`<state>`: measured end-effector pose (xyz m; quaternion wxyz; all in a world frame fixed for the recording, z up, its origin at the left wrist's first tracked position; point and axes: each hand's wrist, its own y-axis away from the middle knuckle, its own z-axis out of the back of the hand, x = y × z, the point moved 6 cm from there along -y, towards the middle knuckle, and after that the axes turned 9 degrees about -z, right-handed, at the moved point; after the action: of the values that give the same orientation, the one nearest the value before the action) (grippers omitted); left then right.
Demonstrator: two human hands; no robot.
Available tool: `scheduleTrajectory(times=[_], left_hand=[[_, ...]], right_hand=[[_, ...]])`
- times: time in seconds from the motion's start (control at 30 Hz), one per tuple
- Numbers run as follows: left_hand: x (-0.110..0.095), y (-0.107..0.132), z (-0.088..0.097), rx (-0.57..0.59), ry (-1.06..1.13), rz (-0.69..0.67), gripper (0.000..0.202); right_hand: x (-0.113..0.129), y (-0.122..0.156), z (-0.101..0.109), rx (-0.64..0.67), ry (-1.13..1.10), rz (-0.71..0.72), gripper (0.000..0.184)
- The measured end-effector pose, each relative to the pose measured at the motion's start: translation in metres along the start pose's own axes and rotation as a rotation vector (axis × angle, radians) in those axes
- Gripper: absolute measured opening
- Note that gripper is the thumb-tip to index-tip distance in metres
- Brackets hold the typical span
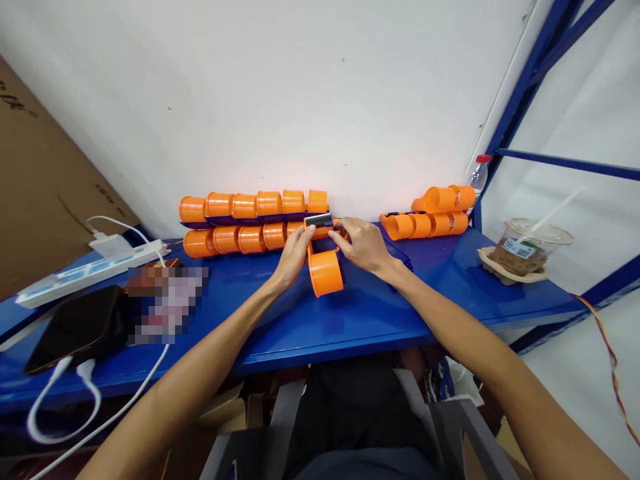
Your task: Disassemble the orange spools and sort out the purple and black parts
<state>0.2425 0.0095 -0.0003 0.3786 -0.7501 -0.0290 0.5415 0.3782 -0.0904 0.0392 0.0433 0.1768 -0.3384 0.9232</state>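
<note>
Both my hands meet at the middle of a blue shelf (360,313), on an assembly of an orange cylinder (326,272) joined to a dark blue piece. My left hand (295,253) pinches the left end of a small grey ridged part (319,220) sitting on top of that piece. My right hand (364,245) grips the assembly from the right, fingers curled round it. Just behind, two rows of similar orange cylinders (250,223) lie against the white wall.
A second batch of orange cylinders (434,215) lies at the back right, with a plastic bottle (479,175) behind. An iced drink cup (525,250) stands far right. A white power strip (90,267), a black phone (80,327) and white cables lie left.
</note>
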Motion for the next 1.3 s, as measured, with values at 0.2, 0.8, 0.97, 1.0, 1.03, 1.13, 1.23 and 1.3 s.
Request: scheduleTrajectory(times=[0.2,0.8,0.97,1.0,1.03,1.13,1.23,1.3], left_hand=[[-0.002,0.005,0.002,-0.082,0.007,-0.025,0.038],[-0.028,0.015,-0.001,-0.024,-0.278,-0.189,0.041],[-0.028,0.012,0.000,-0.061,-0.196,-0.134,0.049],[-0.025,0.011,0.001,-0.066,-0.145,-0.093,0.049],[-0.022,0.009,0.002,-0.070,-0.068,-0.037,0.049],[-0.015,0.004,0.005,-0.095,0.223,0.137,0.057],[-0.016,0.002,0.010,-0.143,0.362,0.200,0.058],[-0.016,0.002,0.012,-0.178,0.374,0.236,0.055]], right_hand=[[0.009,0.002,-0.004,0.102,0.040,-0.059,0.022],[0.010,-0.004,-0.011,0.150,-0.099,-0.107,0.027],[0.011,-0.001,-0.005,0.187,-0.025,-0.121,0.025],[0.012,0.000,-0.004,0.206,0.023,-0.115,0.023],[0.013,0.001,-0.003,0.231,0.083,-0.108,0.022],[0.013,0.008,-0.003,0.342,0.287,-0.086,0.024],[0.012,0.015,-0.007,0.472,0.442,-0.064,0.029],[0.010,0.019,-0.008,0.523,0.511,-0.050,0.032]])
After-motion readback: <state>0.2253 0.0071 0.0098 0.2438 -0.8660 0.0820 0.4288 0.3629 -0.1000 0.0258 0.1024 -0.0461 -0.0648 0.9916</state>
